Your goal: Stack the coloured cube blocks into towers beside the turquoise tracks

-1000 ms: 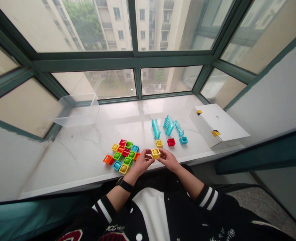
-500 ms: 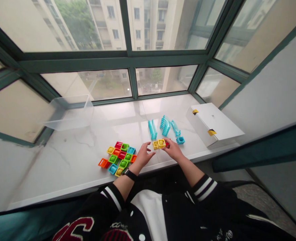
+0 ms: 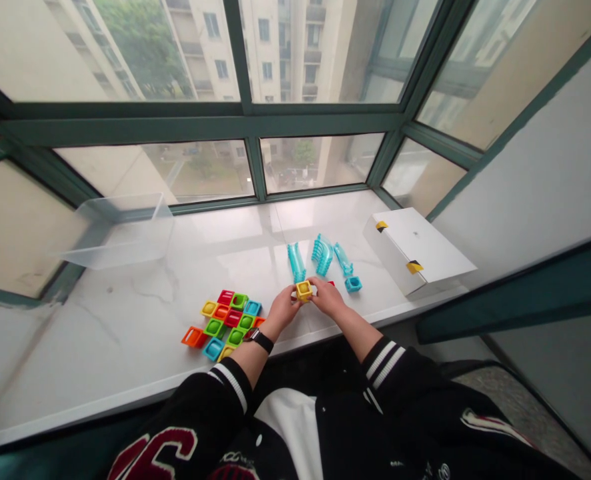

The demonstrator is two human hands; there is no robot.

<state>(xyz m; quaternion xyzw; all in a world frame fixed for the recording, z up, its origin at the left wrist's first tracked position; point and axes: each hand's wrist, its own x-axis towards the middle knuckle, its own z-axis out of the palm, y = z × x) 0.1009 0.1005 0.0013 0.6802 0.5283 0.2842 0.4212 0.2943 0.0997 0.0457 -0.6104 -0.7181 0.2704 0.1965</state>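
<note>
My left hand [image 3: 284,308] and my right hand [image 3: 328,297] meet at a yellow block [image 3: 304,291], their fingers closed on its two sides. Just beyond it lie clear teal track pieces: a straight one [image 3: 296,262], a ribbed curved one [image 3: 322,253] and a slimmer one [image 3: 343,259]. A blue block [image 3: 353,284] rests to the right of my right hand. A bit of something red [image 3: 331,283] shows behind that hand, mostly hidden. Left of my left wrist, several coloured blocks [image 3: 233,319] sit close together in a group, partly covered by my forearm.
A clear plastic bin [image 3: 120,250] stands at the back left of the marble-patterned sill [image 3: 140,360]. On the right is a white box [image 3: 428,247] with yellow-and-black tabs. Green-framed windows [image 3: 320,123] border the far side.
My left hand has closed on the yellow block, which was in my right hand alone with two yellow parts side by side showing. Now one square face shows. The view has shifted slightly.
</note>
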